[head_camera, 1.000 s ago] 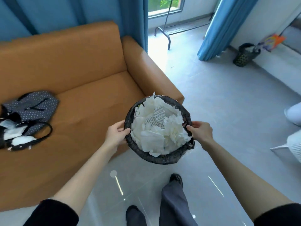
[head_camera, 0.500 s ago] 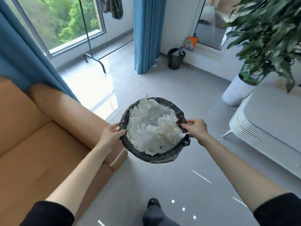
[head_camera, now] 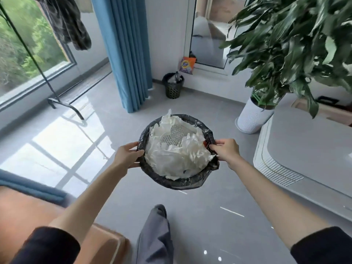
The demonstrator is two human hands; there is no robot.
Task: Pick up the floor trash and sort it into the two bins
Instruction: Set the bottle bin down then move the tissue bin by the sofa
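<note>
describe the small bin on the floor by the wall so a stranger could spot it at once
Find the blue curtain between the big window and the wall corner. Just right of its foot, below the orange detergent bag, stands the floor bin. Unlike the carried bin, heaped with white paper, it is dark with a pale lattice pattern.

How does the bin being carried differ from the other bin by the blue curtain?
The carried bin is off the floor, gripped at its rim by the left hand and right hand; the far bin stands on the floor beside the blue curtain. The carried bin is heaped with crumpled white paper; the far bin shows only a few items poking up. Both seem lined with black bags.
</note>
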